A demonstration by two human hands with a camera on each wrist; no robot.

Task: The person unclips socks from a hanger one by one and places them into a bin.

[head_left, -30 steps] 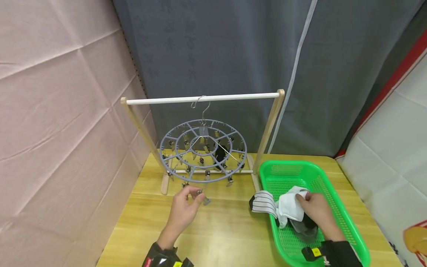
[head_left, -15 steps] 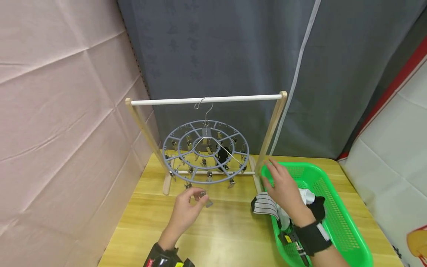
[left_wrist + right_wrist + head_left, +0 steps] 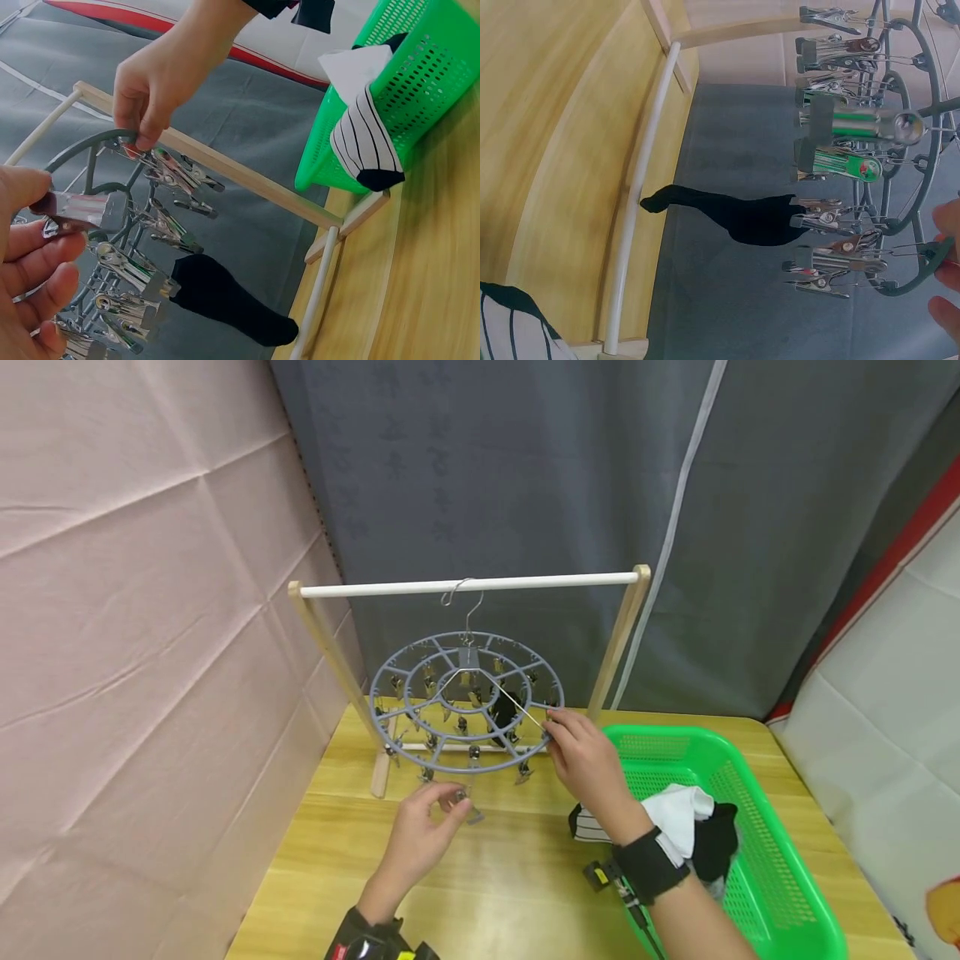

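A round grey clip hanger point(image 3: 465, 700) hangs by its hook from a white rail point(image 3: 468, 583) on a wooden stand. One black sock point(image 3: 501, 710) dangles from a clip inside it. My left hand point(image 3: 450, 800) pinches a metal clip point(image 3: 459, 797) at the hanger's front edge; the left wrist view shows that clip point(image 3: 79, 210) between thumb and fingers. My right hand point(image 3: 553, 727) pinches the hanger's right rim, and its fingertips point(image 3: 142, 135) close on the grey ring point(image 3: 930, 259).
A green basket point(image 3: 757, 827) stands on the wooden table point(image 3: 510, 893) at the right, holding a white sock point(image 3: 678, 810) and a black sock point(image 3: 716, 842). A striped sock point(image 3: 588, 827) hangs over its left edge. Curtains hang close behind and to the left.
My right hand let go of the white sock in the basket and moved up and left to the hanger's rim. My left hand kept hold of the clip.
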